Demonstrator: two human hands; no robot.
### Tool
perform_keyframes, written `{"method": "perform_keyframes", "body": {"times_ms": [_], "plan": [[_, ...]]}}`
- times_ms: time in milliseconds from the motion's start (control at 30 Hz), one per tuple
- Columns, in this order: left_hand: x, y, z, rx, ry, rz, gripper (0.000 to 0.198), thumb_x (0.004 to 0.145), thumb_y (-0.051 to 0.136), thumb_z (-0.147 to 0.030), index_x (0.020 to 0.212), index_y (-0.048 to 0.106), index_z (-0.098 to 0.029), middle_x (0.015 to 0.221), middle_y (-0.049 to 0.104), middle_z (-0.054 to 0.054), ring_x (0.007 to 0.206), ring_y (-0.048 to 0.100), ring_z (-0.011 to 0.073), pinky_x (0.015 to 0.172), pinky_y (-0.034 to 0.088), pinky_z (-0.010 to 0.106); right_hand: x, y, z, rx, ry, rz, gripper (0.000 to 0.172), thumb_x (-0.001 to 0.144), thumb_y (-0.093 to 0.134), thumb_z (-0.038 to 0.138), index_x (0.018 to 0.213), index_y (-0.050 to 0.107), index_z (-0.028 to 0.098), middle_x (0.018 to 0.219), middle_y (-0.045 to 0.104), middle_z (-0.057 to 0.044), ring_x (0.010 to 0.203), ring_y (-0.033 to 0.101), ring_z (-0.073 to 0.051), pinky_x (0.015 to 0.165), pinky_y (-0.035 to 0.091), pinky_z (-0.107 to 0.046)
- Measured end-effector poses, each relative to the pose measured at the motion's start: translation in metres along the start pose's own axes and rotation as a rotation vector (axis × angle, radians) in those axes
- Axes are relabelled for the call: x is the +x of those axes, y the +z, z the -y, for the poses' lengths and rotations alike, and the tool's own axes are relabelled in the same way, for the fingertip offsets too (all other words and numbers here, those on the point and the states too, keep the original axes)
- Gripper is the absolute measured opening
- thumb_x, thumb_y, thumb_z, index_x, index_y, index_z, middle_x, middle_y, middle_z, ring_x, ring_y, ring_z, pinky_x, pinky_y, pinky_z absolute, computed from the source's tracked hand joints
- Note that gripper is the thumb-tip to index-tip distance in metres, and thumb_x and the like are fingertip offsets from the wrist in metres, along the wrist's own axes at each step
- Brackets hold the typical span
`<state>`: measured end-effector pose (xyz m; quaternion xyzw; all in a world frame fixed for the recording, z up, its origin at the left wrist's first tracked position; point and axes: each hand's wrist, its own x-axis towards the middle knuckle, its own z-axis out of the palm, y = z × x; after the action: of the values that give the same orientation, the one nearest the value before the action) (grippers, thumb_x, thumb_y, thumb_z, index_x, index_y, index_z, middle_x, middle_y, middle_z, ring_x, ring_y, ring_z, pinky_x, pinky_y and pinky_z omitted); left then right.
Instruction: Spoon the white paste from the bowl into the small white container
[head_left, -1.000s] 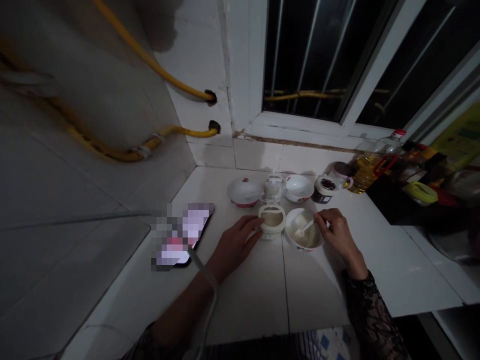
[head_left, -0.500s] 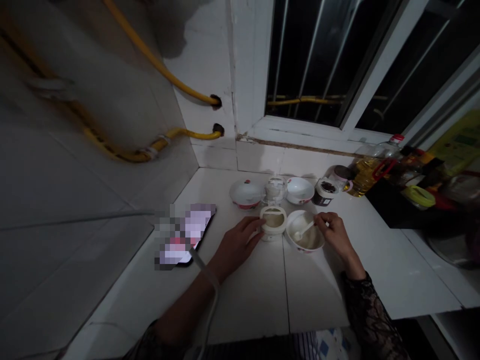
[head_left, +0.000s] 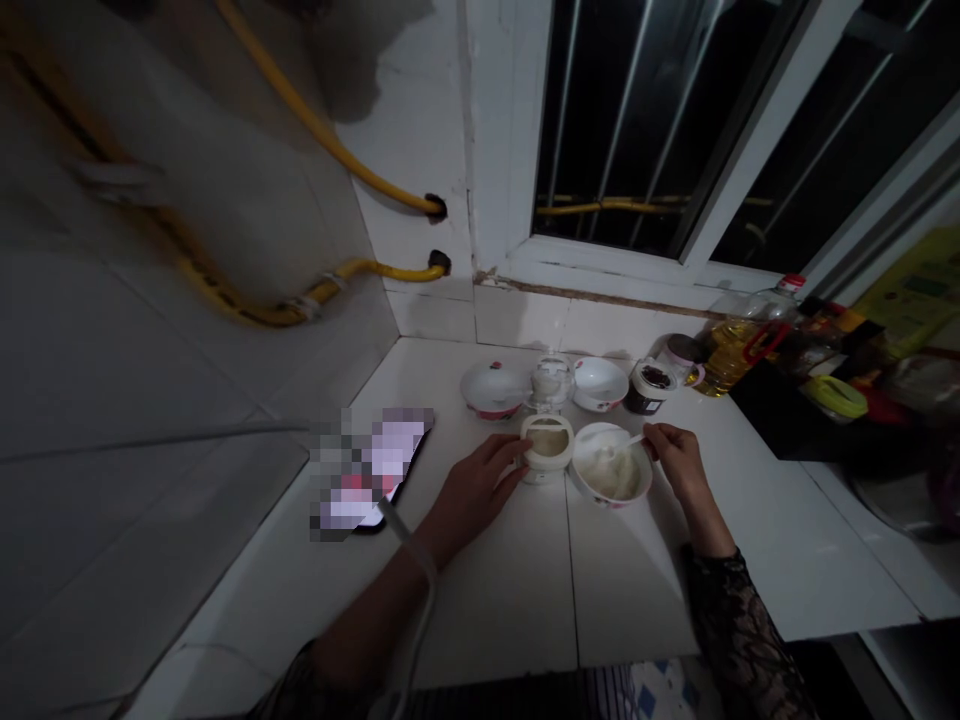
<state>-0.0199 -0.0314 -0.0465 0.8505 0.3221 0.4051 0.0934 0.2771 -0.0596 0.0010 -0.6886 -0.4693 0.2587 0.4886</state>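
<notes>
The fingers of my left hand [head_left: 484, 485] grip the left side of a small round jar [head_left: 547, 470] with a cream rim; its lid is off or raised and pale contents show inside. My right hand [head_left: 679, 465] is closed around the handle of a white spoon [head_left: 634, 440]. Its scoop end is down in a white bowl [head_left: 584, 487] just right of the jar, among pale powdery contents [head_left: 619, 470]. Behind the jar stands a clear container [head_left: 553, 380], with a bowl [head_left: 491, 390] on its left and another bowl [head_left: 600, 382] on its right.
A phone [head_left: 401, 445] with a lit, blurred screen lies at left, and a cable [head_left: 421, 560] passes over my left forearm. Toward the right stand a dark-filled jar [head_left: 649, 388], an oil bottle [head_left: 731, 355] and a black box [head_left: 780, 415]. Yellow pipes [head_left: 390, 270] run along the wall.
The spoon's end has tipped down into the bowl's contents, and the pale powder there now looks more heaped. My right hand shifted slightly right; my left hand stayed on the jar.
</notes>
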Motion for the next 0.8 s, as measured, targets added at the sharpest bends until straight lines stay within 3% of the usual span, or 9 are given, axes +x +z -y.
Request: {"method": "perform_keyframes", "body": {"times_ms": [267, 433, 533, 600, 700, 733, 800], "plan": [[-0.001, 0.002, 0.0, 0.0, -0.046, 0.039, 0.028, 0.097, 0.045, -0.029, 0.124, 0.052, -0.023, 0.111, 0.063, 0.007, 0.084, 0.067, 0.0157, 0.075, 0.057, 0.029, 0.0, 0.0, 0.003, 0.035, -0.018, -0.043, 0.044, 0.065, 0.06, 0.056, 0.043, 0.048, 0.02, 0.042, 0.043, 0.002, 0.045, 0.035, -0.01, 0.048, 0.029, -0.026], [-0.001, 0.003, 0.0, -0.043, -0.126, 0.055, 0.034, 0.095, 0.048, -0.029, 0.128, 0.046, -0.023, 0.102, 0.063, 0.004, 0.078, 0.066, 0.0156, 0.071, 0.056, 0.03, -0.007, 0.019, 0.019, 0.076, -0.102, -0.131, 0.046, 0.07, 0.058, 0.059, 0.046, 0.047, 0.021, 0.045, 0.045, 0.002, 0.047, 0.038, -0.011, 0.049, 0.031, -0.026], [-0.001, 0.004, 0.0, -0.062, -0.148, 0.041, 0.034, 0.095, 0.047, -0.031, 0.128, 0.044, -0.023, 0.097, 0.063, 0.003, 0.078, 0.066, 0.016, 0.071, 0.056, 0.03, -0.02, 0.037, 0.03, -0.017, -0.325, -0.223, 0.045, 0.085, 0.05, 0.052, 0.053, 0.05, 0.02, 0.05, 0.049, 0.002, 0.052, 0.044, -0.013, 0.055, 0.036, -0.027], [-0.002, 0.005, 0.0, -0.063, -0.144, 0.039, 0.034, 0.095, 0.047, -0.031, 0.128, 0.044, -0.023, 0.096, 0.063, 0.003, 0.078, 0.066, 0.0163, 0.07, 0.056, 0.031, -0.029, 0.046, 0.036, -0.166, -0.622, -0.244, 0.038, 0.093, 0.048, 0.04, 0.063, 0.057, 0.02, 0.057, 0.057, 0.001, 0.058, 0.05, -0.014, 0.066, 0.04, -0.03], [-0.002, 0.006, 0.001, -0.066, -0.131, 0.036, 0.035, 0.095, 0.048, -0.032, 0.128, 0.043, -0.022, 0.095, 0.062, 0.003, 0.079, 0.066, 0.0167, 0.07, 0.056, 0.031, -0.04, 0.052, 0.042, -0.434, -1.102, -0.158, 0.021, 0.094, 0.052, 0.024, 0.077, 0.064, 0.02, 0.067, 0.065, 0.0, 0.064, 0.054, -0.013, 0.084, 0.039, -0.033], [-0.002, 0.006, 0.001, -0.067, -0.132, 0.036, 0.035, 0.095, 0.048, -0.032, 0.128, 0.043, -0.022, 0.095, 0.062, 0.003, 0.079, 0.066, 0.0167, 0.07, 0.056, 0.031, -0.041, 0.052, 0.042, -0.489, -1.195, -0.143, 0.017, 0.093, 0.053, 0.02, 0.079, 0.064, 0.02, 0.069, 0.067, 0.001, 0.064, 0.054, -0.013, 0.087, 0.037, -0.034], [-0.001, 0.006, 0.0, -0.069, -0.139, 0.041, 0.034, 0.094, 0.048, -0.031, 0.127, 0.043, -0.022, 0.095, 0.062, 0.003, 0.078, 0.066, 0.0165, 0.069, 0.056, 0.03, -0.041, 0.05, 0.042, -0.507, -1.233, -0.179, 0.015, 0.092, 0.054, 0.017, 0.081, 0.063, 0.02, 0.071, 0.068, 0.001, 0.065, 0.055, -0.012, 0.089, 0.036, -0.034]]}}
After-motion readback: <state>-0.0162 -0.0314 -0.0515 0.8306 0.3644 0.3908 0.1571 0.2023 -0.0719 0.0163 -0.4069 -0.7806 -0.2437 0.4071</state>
